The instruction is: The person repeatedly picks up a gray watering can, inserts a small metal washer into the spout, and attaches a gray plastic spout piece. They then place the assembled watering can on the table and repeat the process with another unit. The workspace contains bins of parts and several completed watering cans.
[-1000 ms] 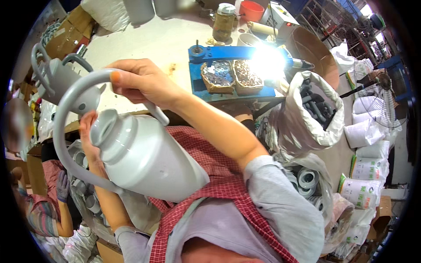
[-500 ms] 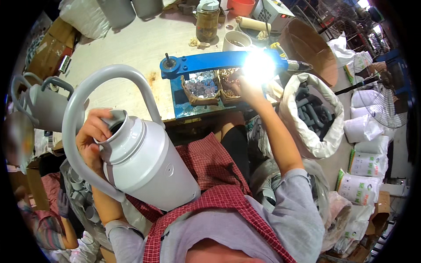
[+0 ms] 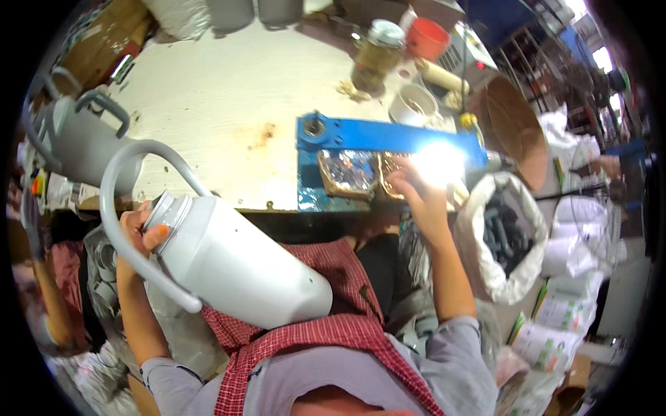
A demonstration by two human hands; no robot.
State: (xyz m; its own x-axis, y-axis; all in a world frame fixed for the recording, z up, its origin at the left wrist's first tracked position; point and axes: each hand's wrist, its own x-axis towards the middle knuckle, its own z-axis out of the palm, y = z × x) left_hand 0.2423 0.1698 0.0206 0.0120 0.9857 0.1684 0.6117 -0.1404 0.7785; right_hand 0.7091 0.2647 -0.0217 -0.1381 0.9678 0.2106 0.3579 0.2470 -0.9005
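In the head view, the left hand (image 3: 141, 230) grips the neck of a smooth, tapering grey can (image 3: 243, 267), its round hoop handle (image 3: 109, 201) arching; it slants across the checked apron (image 3: 343, 274), mouth upper left, base lower right. Right hand (image 3: 420, 194) at coppery bits (image 3: 390, 166), hold unclear!

The watering can (image 3: 243, 267) looks like smooth grey plastic with a soft satin sheen, its hoop handle (image 3: 109, 191) likewise. The press arm (image 3: 381, 135) is blue-painted metal. Small coppery pieces (image 3: 390, 161) glint like metal. The worktop (image 3: 201, 90) is pale and smooth (rust-brown staining aside). Matt checked cloth makes the apron (image 3: 298, 340); the box (image 3: 111, 41) is cardboard.
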